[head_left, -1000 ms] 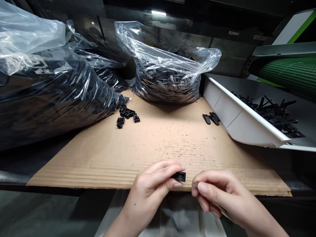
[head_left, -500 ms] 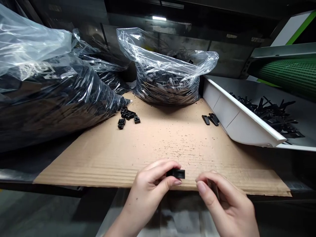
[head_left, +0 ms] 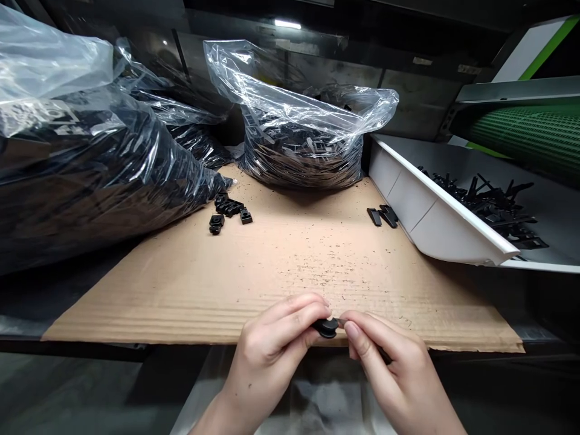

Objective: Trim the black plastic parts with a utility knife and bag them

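Observation:
Near the front edge of the cardboard, my left hand (head_left: pixel 283 338) pinches a small black plastic part (head_left: pixel 326 328) between thumb and fingers. Its rounded, grooved end faces right and the rest is covered by my fingers. My right hand (head_left: pixel 385 347) is closed on a thin blade-like piece (head_left: pixel 342 322), of which only a short grey-brown tip shows. That tip meets the right end of the black part. Fine dark shavings (head_left: pixel 326 266) lie scattered on the cardboard (head_left: pixel 181 284) just beyond both hands.
Several small black parts (head_left: pixel 228 206) lie left, beside a large filled plastic bag (head_left: pixel 90 175). Another clear bag (head_left: pixel 303 145) of black parts stands at the back. Flat black pieces (head_left: pixel 383 215) lie by a white tray (head_left: pixel 430 208) at right, below a green mesh roll (head_left: pixel 521 130).
My right hand has moved left, bringing the thin tip against the black part. My left hand has turned that part, so its rounded, grooved end shows. The view has shifted slightly.

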A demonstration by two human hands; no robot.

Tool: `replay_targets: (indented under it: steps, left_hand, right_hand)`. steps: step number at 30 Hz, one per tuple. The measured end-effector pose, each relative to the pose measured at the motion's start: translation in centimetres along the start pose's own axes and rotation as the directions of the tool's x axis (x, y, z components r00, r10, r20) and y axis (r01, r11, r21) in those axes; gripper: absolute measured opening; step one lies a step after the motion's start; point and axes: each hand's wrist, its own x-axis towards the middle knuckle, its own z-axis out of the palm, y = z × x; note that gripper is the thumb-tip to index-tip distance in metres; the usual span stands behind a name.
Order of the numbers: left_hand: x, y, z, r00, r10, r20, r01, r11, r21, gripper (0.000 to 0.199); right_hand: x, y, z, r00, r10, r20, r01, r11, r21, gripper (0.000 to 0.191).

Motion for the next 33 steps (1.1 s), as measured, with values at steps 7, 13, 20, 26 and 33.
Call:
replay_targets:
  steps: [7,13,20,26,33]
  left_hand:
    - [0.1,0.0,-0.2,0.996,0.047,0.069,-0.047,0.999,0.0,0.028]
    - [0.1,0.5,-0.5,0.992,0.02,0.126,-0.016,0.999,-0.036,0.022]
    - [0.5,0.6,-0.3,0.994,-0.08,0.069,0.083,0.995,-0.052,0.023]
    - [0.8,1.0,-0.5,0.983,-0.172,0.062,0.172,0.985,0.019,0.012]
    - [0.5,1.1,-0.4,0.954,-0.288,0.082,0.292,0.956,-0.037,0.009]
  right_hand:
    - [1.7,-0.4,-2.1,0.928,0.095,0.361,-0.101,0.995,-0.002,0.025]
    - [3.5,-0.1,-3.4,0.786,0.127,0.605,-0.246,0.962,0.117,0.027]
    - [2.4,0.5,-3.0,0.613,0.071,0.787,-0.513,0.794,0.328,0.034]
    - [0.4,0.0,-2.5,0.923,0.223,0.315,-0.34,0.856,0.39,0.011]
    - [-0.3,-0.2,1.6,0.929,-0.037,-0.368,0.086,0.989,0.117,0.015]
